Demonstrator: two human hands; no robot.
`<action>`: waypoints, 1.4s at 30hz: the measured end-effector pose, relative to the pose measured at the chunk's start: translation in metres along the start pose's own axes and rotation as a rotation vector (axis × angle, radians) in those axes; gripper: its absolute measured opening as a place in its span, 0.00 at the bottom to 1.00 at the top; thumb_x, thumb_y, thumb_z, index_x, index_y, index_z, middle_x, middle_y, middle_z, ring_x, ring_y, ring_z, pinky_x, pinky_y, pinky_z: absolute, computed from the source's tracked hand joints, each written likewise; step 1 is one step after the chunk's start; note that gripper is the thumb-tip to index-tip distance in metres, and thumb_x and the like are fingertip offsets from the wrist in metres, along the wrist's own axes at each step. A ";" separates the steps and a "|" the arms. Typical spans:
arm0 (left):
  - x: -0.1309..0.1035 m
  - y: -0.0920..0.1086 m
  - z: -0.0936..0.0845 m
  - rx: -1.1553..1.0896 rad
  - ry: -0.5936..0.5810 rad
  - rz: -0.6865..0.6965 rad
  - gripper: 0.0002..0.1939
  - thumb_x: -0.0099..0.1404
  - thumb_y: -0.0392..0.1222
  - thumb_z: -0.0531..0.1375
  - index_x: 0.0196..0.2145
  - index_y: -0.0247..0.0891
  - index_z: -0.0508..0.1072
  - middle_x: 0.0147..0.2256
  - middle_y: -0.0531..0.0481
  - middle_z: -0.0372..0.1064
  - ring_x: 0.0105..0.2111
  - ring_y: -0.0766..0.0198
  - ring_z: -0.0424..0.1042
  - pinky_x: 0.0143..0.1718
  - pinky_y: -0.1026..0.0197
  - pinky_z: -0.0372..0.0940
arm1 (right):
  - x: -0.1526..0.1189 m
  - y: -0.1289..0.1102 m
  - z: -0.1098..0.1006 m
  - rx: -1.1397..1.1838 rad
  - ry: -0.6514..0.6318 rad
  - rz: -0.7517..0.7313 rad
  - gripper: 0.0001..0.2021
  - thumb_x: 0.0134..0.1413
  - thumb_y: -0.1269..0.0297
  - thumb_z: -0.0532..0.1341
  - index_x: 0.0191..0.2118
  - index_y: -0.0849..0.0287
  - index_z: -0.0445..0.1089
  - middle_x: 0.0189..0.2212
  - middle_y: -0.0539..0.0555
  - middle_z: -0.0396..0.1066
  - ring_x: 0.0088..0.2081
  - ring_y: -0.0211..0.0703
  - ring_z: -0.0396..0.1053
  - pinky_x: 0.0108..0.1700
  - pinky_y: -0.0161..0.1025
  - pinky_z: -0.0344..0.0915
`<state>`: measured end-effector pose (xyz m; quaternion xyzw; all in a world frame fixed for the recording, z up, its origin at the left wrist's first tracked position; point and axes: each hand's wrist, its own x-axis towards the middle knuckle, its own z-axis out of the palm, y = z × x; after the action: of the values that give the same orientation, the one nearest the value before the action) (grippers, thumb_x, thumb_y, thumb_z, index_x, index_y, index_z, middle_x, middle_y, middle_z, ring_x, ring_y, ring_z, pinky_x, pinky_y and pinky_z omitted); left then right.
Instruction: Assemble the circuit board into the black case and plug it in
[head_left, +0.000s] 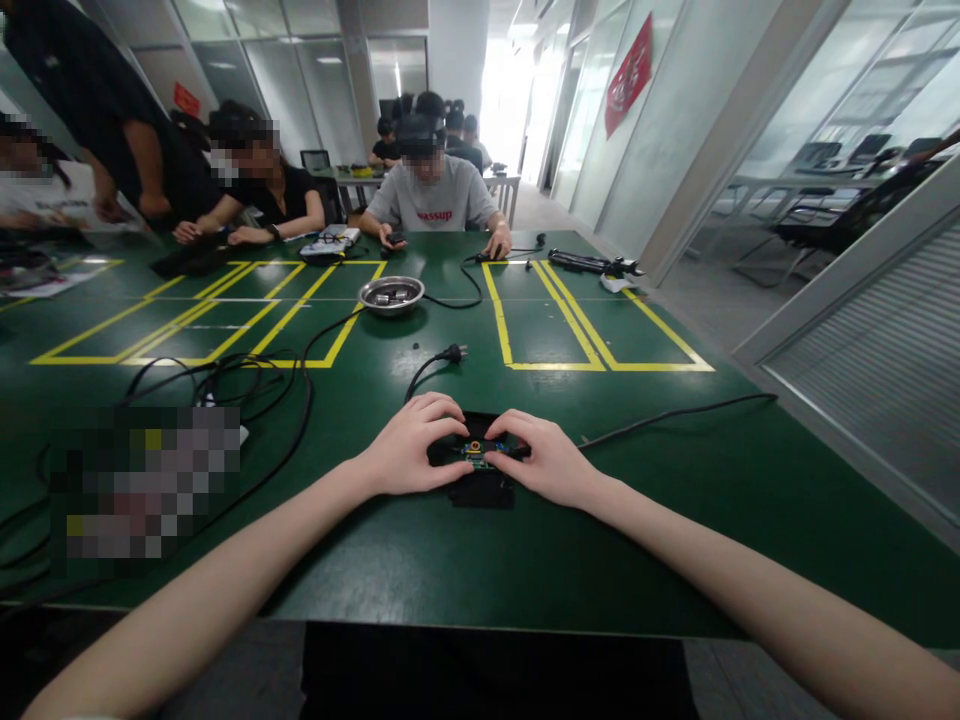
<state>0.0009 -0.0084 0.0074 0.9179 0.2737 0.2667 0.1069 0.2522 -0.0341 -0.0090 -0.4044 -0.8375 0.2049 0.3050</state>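
Note:
A small circuit board (475, 461) with a yellow ring-shaped part sits at the middle, over a black plastic housing (481, 494) on the green table. My left hand (414, 446) pinches the board's left side between thumb and fingers. On the opposite side, my right hand (551, 460) is closed on the board's right edge in the same way. A black cable (675, 411) runs from beside my right hand toward the right. Just beyond the hands lies a power plug (453, 353) on a short black cord. The fingertips hide the board's ends.
A metal bowl (391, 295) holding small metal parts stands farther back. Tangled black cables (244, 385) lie at left beside a blurred-out item (150, 485). Yellow tape (555, 366) outlines areas on the table (600, 560). A folded black tripod-like object (592, 263) lies back right. Co-workers (431, 190) sit opposite.

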 end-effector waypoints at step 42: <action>-0.003 0.006 -0.011 -0.165 -0.004 -0.060 0.07 0.62 0.38 0.59 0.32 0.35 0.77 0.27 0.51 0.71 0.24 0.68 0.68 0.27 0.66 0.61 | 0.001 0.017 -0.046 0.016 -0.199 -0.030 0.16 0.66 0.58 0.59 0.28 0.59 0.74 0.22 0.49 0.70 0.23 0.37 0.64 0.29 0.36 0.57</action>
<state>-0.0044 -0.0143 0.0177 0.8979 0.2779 0.2832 0.1906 0.2917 -0.0189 0.0152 -0.3670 -0.8680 0.2462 0.2264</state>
